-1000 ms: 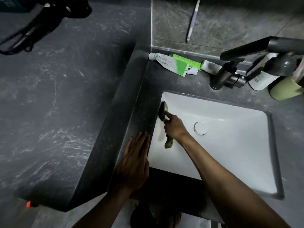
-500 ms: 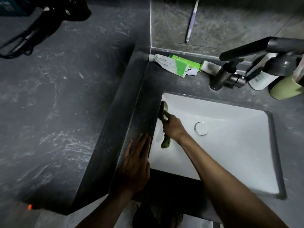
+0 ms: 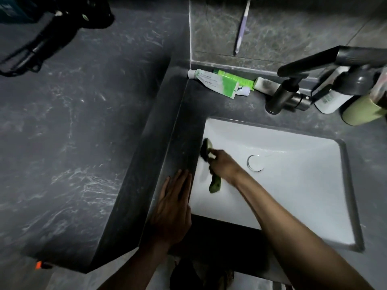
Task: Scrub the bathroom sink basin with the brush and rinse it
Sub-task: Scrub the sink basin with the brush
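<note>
Right hand (image 3: pixel 225 166), fingers (image 3: pixel 216 155) curled round the brush (image 3: pixel 215 184), drew it slightly back along the sink (image 3: pixel 293 195) wall. Left hand (image 3: pixel 171 210) stays flat on the tabletop (image 3: pixel 209 105); scrubbing continues.

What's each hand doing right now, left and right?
Left hand: open, fingers straight, resting flat on the countertop beside the sink basin.
Right hand: closed round the green brush, its head against the basin's left wall.

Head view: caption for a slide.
Right hand presses green brush to left wall of white basin; left hand flat on countertop.
</note>
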